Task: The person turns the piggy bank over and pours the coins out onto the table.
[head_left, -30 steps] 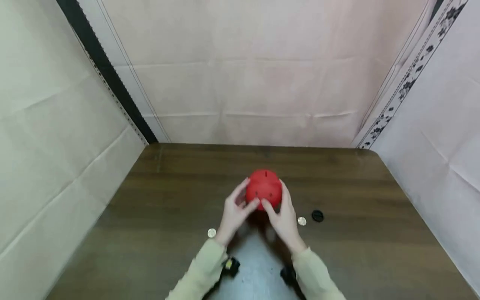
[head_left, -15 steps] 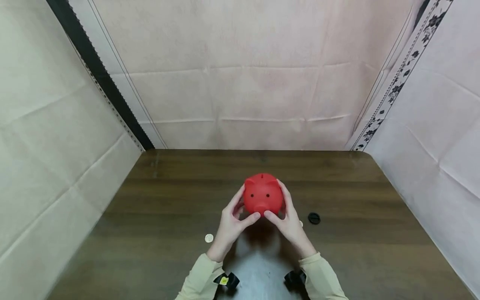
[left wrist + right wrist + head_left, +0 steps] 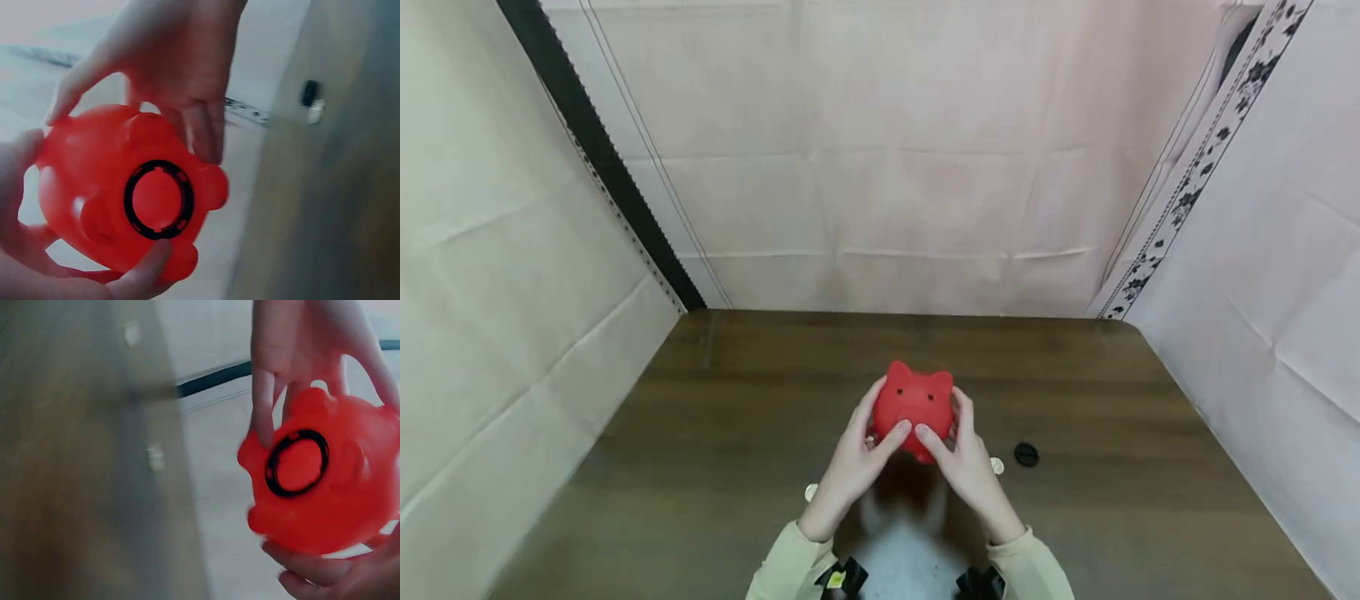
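Both hands hold a red piggy bank (image 3: 916, 404) above the middle of the table. My left hand (image 3: 853, 458) grips its left side, thumb in front near the snout and fingers behind. On the opposite side, my right hand (image 3: 966, 467) holds it the same way. Ears and eyes face the head camera, and the coin slot is out of sight. In the left wrist view the bank's underside shows a round opening with a black ring (image 3: 129, 203) and red inside it. A black round cap (image 3: 1026, 454) lies on the table right of the right hand.
A coin (image 3: 997, 466) lies between the right hand and the cap. Another coin (image 3: 810, 492) sits beside the left wrist, partly covered. The brown wooden table (image 3: 700, 467) is bounded by white cloth walls (image 3: 887, 208) at the back and both sides.
The piggy bank has tilted back and slightly sideways, so its slot has gone out of view. Both hands keep their grip and appear lower in the head view, which has also shifted.
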Available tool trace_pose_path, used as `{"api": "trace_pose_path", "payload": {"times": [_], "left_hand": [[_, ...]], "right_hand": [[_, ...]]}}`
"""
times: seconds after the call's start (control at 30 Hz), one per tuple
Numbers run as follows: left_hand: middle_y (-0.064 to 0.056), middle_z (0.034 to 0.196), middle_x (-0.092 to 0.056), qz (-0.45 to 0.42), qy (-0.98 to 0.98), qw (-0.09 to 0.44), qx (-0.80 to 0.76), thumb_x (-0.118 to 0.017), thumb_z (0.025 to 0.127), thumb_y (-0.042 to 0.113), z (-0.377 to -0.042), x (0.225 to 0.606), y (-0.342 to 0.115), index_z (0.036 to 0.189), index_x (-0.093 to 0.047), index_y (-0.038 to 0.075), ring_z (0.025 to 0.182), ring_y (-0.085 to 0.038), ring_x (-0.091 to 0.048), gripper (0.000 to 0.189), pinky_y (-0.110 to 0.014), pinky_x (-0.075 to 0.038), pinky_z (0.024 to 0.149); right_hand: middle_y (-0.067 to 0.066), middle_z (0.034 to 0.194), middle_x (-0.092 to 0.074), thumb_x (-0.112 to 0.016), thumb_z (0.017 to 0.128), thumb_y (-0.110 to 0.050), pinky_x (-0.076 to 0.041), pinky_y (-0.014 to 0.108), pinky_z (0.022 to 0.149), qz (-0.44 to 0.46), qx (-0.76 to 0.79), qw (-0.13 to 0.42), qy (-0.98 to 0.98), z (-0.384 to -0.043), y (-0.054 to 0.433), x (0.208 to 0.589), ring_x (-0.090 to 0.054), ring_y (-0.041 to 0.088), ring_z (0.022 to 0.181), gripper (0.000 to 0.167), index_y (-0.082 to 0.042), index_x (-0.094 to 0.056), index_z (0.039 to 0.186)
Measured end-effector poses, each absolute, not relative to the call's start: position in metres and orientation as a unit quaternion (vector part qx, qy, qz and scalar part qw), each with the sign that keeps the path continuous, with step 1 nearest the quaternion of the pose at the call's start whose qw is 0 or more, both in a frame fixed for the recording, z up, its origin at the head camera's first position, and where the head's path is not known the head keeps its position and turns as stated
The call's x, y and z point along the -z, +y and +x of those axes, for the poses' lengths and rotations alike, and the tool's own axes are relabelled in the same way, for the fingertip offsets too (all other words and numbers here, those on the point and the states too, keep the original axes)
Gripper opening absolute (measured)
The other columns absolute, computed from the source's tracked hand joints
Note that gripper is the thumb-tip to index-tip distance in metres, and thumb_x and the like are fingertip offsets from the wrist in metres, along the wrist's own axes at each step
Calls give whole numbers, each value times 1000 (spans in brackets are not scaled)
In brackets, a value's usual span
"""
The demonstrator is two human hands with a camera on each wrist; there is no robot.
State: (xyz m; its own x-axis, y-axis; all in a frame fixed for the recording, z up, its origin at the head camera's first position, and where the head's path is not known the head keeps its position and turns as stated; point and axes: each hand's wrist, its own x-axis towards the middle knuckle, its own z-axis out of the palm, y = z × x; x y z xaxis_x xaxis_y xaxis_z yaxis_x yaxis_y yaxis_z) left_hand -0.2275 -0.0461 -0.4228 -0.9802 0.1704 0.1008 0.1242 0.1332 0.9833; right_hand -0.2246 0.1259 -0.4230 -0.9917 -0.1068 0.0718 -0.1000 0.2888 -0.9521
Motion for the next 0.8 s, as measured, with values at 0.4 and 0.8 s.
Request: {"api": "trace_pose_path", "payload": {"times": [0.4, 0.8], "left_hand": [[-20, 159, -19, 397, 673, -171, -600, -78, 81, 28, -202, 400, -54, 148, -29, 17, 141, -31, -34, 84, -38, -50, 101], [1, 158, -30, 253, 797, -33, -548, -84, 73, 15, -229, 441, -52, 146, -32, 27, 133, -22, -47, 90, -40, -49, 102]], "right_hand": [[28, 152, -25, -81, 76, -33, -45, 22, 103, -355, 540, -308, 698, -198, 141, 405, -33, 30, 140, 98, 4, -19, 143], [7, 158, -26, -86, 72, -22, -51, 51, 96, -245, 449, -137, 848, -221, 163, 454, -41, 25, 135, 107, -18, -16, 152]]}}
